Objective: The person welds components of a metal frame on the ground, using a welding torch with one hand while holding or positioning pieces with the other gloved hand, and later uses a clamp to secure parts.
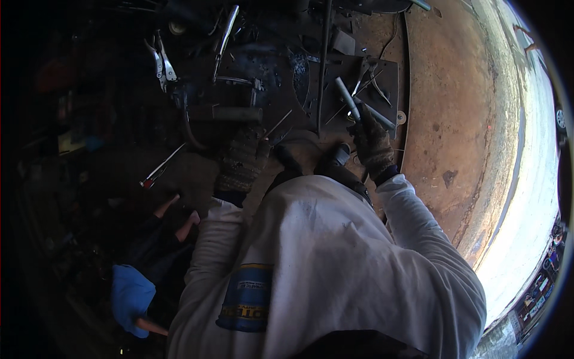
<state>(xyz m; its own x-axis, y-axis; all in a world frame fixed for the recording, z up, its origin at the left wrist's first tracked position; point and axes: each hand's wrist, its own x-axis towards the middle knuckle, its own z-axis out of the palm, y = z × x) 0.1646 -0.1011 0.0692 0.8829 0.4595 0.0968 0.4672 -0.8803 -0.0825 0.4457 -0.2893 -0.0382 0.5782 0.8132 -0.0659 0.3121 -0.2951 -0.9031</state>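
My right hand (373,145), in a dark knitted work glove, is closed around the lower end of a short grey metal tube (345,96). The tube tilts up and to the left over a dark metal plate (387,75). A second grey tube (379,116) lies aslant just beside that hand. My left hand (242,158), also gloved, is in shade; a thin straight rod (278,124) slants up to the right from its fingers, which look closed on it. A thick pipe (230,113) lies just beyond the left hand.
Locking pliers (160,64) and a chrome bar (226,39) lie at the far left. Long-handled tongs (365,75) rest on the plate. An upright dark bar (323,66) stands between my hands. At lower left is a person in blue (133,296), near a screwdriver-like tool (160,169).
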